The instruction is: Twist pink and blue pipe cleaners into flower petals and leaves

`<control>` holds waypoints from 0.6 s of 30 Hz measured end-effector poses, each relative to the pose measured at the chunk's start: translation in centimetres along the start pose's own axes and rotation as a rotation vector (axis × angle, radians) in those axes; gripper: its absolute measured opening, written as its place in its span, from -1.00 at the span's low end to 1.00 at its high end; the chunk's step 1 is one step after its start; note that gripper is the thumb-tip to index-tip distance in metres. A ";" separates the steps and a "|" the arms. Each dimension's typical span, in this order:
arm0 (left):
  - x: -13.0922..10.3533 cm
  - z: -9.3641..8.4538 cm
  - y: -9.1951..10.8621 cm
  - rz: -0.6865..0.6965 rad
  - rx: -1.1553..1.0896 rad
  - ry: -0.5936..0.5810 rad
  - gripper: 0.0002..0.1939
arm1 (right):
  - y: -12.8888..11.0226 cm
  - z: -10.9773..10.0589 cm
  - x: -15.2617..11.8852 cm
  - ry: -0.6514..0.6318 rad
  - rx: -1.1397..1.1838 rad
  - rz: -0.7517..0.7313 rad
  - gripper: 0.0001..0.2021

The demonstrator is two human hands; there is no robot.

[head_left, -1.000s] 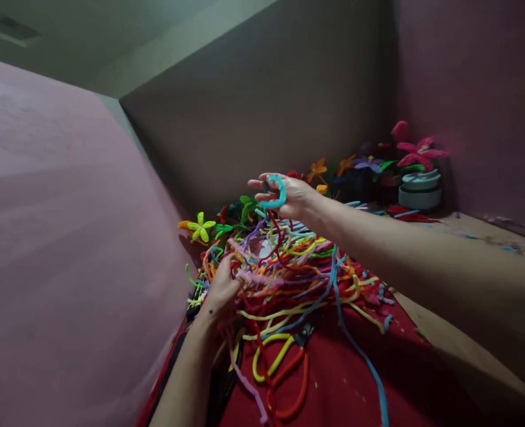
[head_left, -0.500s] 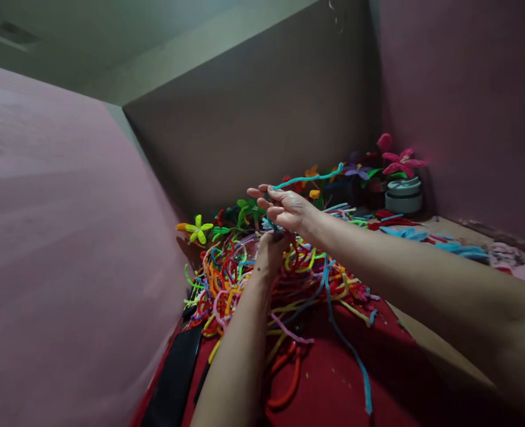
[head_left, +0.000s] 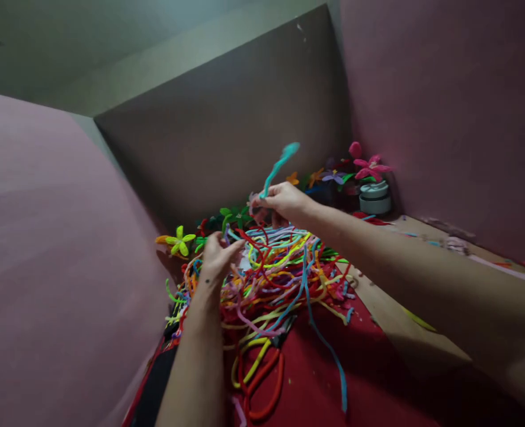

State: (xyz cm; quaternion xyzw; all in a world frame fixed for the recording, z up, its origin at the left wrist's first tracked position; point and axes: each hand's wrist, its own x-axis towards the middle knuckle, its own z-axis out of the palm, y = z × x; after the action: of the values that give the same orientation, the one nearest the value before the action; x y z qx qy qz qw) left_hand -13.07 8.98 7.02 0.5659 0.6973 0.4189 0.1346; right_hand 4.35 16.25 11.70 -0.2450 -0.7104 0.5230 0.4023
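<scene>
**Teal pipe cleaner held above a heap of coloured stems**

A teal pipe cleaner (head_left: 277, 168) is pinched at its lower end between the fingertips of the right hand (head_left: 280, 201), which is closed on it. From the grip the stem rises up and to the right, and its free tip is blurred against the dark far wall. The right hand is held over the far edge of a tangled pile of pipe cleaners (head_left: 271, 279), the forearm entering from the near right.

The left hand (head_left: 215, 256) is seen at the left side of the pile, its fingers bent down and resting among the strands; whether any strand is actually gripped cannot be told. The teal stem lies well apart from this hand, up and to the right of it.

The pile is spread on a red cloth (head_left: 333, 379). At its near edge a pair of red-handled pliers (head_left: 265, 385) is laid, partly covered by strands. A yellow-green flower (head_left: 180, 240) is shown to the left of the pile, and a pink flower (head_left: 369, 166) stands above a grey round container (head_left: 374, 198) in the far right corner.
</scene>
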 end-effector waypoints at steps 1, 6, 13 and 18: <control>-0.5 -0.3 1.1 0.053 -0.006 0.056 -0.43 | 0.7 -0.1 -0.7 0.074 -0.202 0.004 -0.80; -4.0 2.0 6.0 0.346 -0.170 0.018 -0.60 | 2.7 -0.1 -4.5 0.199 -0.835 -0.229 -0.83; -3.7 8.2 6.8 0.000 -0.770 -0.111 -0.75 | 4.5 -10.4 -7.8 -0.084 -0.634 0.147 -0.77; -3.0 15.0 6.9 -0.026 -0.635 -0.356 -0.75 | 5.9 -18.2 -10.7 -0.044 -0.945 0.526 -0.78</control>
State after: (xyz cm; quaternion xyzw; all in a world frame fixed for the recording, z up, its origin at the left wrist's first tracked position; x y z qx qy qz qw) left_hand 2.53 12.85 2.05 0.5511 0.5051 0.5077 0.4283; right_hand 24.88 19.92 5.17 -0.5580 -0.7911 0.2344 0.0888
